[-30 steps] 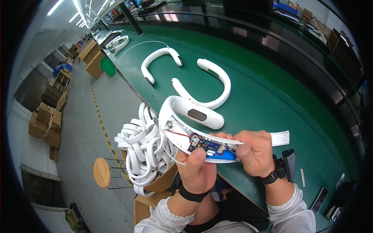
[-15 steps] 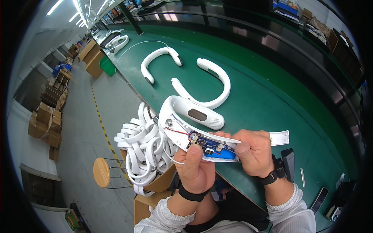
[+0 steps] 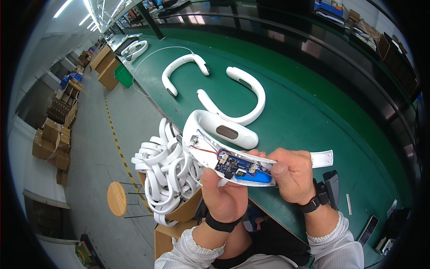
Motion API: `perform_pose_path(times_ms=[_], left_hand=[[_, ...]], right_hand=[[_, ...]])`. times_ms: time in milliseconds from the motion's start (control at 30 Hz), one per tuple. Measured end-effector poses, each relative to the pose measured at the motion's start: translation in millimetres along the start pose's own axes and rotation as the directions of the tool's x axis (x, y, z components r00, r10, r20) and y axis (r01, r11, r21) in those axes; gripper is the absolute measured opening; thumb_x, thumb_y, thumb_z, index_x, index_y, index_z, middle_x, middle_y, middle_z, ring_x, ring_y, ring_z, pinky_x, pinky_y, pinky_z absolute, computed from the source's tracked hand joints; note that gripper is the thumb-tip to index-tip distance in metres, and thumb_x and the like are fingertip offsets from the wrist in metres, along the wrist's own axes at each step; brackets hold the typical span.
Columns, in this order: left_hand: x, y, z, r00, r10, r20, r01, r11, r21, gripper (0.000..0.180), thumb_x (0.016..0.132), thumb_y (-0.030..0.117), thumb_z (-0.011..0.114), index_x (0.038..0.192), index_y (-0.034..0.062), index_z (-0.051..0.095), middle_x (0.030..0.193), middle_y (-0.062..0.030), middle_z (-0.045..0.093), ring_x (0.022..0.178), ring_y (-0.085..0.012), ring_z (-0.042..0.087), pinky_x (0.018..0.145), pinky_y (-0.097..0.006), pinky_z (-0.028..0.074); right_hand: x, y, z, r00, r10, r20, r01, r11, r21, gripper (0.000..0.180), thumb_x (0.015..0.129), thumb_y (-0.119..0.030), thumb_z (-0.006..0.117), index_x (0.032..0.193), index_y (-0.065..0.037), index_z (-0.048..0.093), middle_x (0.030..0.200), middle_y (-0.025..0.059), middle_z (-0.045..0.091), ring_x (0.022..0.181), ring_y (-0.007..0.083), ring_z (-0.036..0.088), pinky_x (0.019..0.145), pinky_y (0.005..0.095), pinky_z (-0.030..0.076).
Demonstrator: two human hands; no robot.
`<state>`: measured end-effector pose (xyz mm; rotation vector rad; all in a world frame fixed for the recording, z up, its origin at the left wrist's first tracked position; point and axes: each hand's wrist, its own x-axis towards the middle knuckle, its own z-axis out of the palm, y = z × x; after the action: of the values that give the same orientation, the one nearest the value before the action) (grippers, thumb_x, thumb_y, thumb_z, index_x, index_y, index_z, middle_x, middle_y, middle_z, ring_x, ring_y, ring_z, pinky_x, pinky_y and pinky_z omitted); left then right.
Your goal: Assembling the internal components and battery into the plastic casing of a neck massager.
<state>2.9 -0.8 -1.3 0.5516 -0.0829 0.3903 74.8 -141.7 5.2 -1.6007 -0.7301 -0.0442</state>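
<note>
An opened white neck fan housing (image 3: 193, 142) hangs in front of me, its inner side facing up. Inside it lie a blue circuit board (image 3: 237, 164) with red and dark wires, and a blue battery (image 3: 259, 178). My right hand (image 3: 293, 175) pinches the housing's right end between thumb and fingers. From below, my left hand (image 3: 225, 199) supports the middle of the housing; its thumb is off the board, and most of its fingers are hidden underneath. A small black part (image 3: 229, 175) sits at the board's lower edge, beside a short white strip near my left hand.
On the green bench (image 3: 295, 121) lie a white curved shell (image 3: 260, 101) and another neckband (image 3: 168, 74) with a thin cable. A carton (image 3: 190, 208) heaped with white neckband parts (image 3: 168, 175) stands left of me. A phone (image 3: 368, 231) and a thin white strip (image 3: 349, 204) lie at right.
My left thumb has lifted off the circuit board and drawn back to the lower left, uncovering the small black part. The right hand and the housing have hardly moved.
</note>
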Motion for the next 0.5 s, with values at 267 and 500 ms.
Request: perform_pose_path(times_ms=[267,500], left_hand=[[-24.7,1.8,0.4,1.0,0.015,-0.025,-0.006,0.948,0.32,0.063,0.096,0.039,0.063,0.132,-0.0116,0.049,0.125,-0.0259,0.063,0.114,-0.0356,0.064,0.103,-0.049,0.049],[-33.6,51.9,9.6,0.848,0.529,0.028,-0.259,0.368,0.893,0.019,0.09,-0.001,0.058,0.109,-0.0047,0.055,0.086,-0.0139,0.065,0.078,-0.0201,0.064,0.069,-0.029,0.052]], right_hand=[[2.6,3.7,-12.9,0.999,0.023,-0.045,-0.021,0.998,0.051,0.05,0.1,-0.043,0.058,0.076,0.0,0.065,0.059,0.0075,0.057,0.052,0.016,0.055,0.05,0.0296,0.041],[3.9,0.6,-9.8,1.0,0.027,-0.006,-0.027,0.998,0.051,0.048,0.1,-0.04,0.059,0.075,0.0,0.065,0.06,0.0079,0.058,0.054,0.0162,0.056,0.052,0.0293,0.042]])
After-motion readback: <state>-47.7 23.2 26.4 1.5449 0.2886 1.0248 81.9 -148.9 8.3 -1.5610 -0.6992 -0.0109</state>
